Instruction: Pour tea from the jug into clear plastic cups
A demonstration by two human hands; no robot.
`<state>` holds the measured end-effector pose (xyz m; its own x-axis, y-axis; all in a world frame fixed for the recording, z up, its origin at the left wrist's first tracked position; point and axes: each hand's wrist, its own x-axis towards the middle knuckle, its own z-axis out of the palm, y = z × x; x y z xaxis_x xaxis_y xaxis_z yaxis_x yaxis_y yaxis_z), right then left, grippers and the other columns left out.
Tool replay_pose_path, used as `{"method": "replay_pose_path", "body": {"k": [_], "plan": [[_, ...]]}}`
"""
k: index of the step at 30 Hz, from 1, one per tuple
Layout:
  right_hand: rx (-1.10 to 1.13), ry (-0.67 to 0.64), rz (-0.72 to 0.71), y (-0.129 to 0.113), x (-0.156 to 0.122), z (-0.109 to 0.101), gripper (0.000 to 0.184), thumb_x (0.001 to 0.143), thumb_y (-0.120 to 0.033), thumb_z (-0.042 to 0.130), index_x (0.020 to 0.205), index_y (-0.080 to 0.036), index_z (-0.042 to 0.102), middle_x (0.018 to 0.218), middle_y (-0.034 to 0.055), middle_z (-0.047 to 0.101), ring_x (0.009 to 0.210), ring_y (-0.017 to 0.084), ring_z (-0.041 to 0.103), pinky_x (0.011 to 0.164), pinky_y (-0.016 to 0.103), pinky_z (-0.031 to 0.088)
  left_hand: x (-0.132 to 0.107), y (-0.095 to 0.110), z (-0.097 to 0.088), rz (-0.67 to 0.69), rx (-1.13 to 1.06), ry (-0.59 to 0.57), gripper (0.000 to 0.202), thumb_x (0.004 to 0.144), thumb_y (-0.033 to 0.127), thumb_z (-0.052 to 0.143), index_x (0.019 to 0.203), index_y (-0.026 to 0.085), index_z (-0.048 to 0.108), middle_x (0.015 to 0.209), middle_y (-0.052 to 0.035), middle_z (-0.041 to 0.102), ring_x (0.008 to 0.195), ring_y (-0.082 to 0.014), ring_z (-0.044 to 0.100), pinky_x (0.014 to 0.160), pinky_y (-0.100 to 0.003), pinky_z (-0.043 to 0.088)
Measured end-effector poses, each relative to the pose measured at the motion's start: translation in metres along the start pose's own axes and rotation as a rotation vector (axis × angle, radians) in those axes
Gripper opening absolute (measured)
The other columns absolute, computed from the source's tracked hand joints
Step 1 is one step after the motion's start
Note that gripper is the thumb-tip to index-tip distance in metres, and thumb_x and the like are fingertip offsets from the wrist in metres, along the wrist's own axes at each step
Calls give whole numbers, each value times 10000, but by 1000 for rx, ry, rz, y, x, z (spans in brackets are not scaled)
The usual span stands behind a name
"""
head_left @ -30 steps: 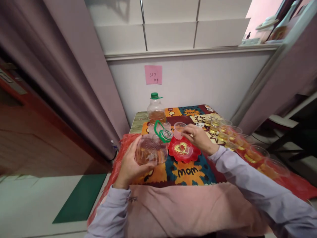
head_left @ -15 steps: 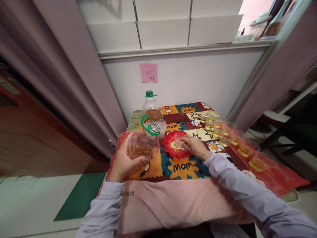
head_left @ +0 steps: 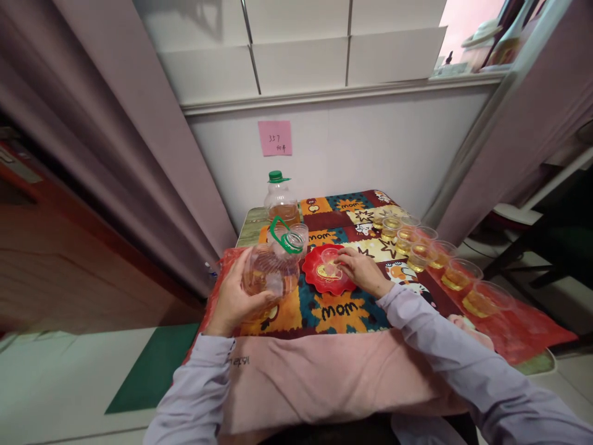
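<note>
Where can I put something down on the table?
The patterned tablecloth has bare room at the back, between the capped bottle and the filled cups, and a strip in front, between the red plate and the pink cloth. It's crowded on the right with filled cups, and on the left around the open bottle in the left hand.

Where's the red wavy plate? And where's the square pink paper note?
Red wavy plate (head_left: 334, 287), head view: on its near rim.
Square pink paper note (head_left: 275, 138), head view: on its middle.
</note>
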<state>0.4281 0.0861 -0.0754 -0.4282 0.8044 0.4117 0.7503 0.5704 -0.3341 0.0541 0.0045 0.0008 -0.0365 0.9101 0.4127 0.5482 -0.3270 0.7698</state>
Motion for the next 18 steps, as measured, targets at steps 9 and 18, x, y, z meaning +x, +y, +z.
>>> {"method": "replay_pose_path", "body": {"k": [9, 18], "plan": [[8, -3, -2, -1, -5, -4, 229, 1106, -224, 648, 1164, -251, 869, 1383, 126, 795, 985, 228, 816, 828, 336, 661, 1, -1, -1, -31, 15, -13, 1221, 608, 681, 972, 1636, 167, 560, 1674, -220, 625, 1589, -474, 557, 1350, -611, 395], [538, 249, 105, -60, -7, -13, 316, 1057, -429, 755, 1329, -272, 799, 1280, 142, 806, 1096, 296, 805, 972, 454, 690, 2, 2, 1, 0, 49, -16, 1202, 611, 679, 976, 1630, 186, 572, 1676, -211, 629, 1590, -470, 558, 1347, -607, 405]]}}
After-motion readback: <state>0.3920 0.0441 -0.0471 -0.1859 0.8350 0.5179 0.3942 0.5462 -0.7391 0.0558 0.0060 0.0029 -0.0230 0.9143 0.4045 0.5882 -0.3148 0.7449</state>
